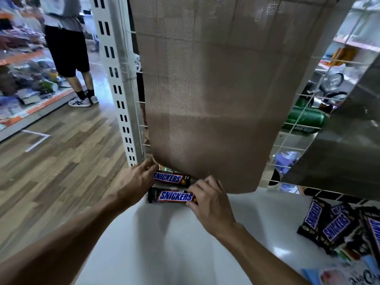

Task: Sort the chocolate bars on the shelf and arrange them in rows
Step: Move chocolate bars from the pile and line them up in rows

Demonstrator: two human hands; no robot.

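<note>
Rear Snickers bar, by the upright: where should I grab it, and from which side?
Probably its left end, from the left. The rear Snickers bar lies flat, crosswise. The mesh sheet hangs over its back and right end, and the front bar, held by the right hand, blocks the near side. The left hand is beside that end.

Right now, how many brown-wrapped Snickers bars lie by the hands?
2: front bar in the right hand, rear bar beside the left hand; beige mesh may hide more.
</note>
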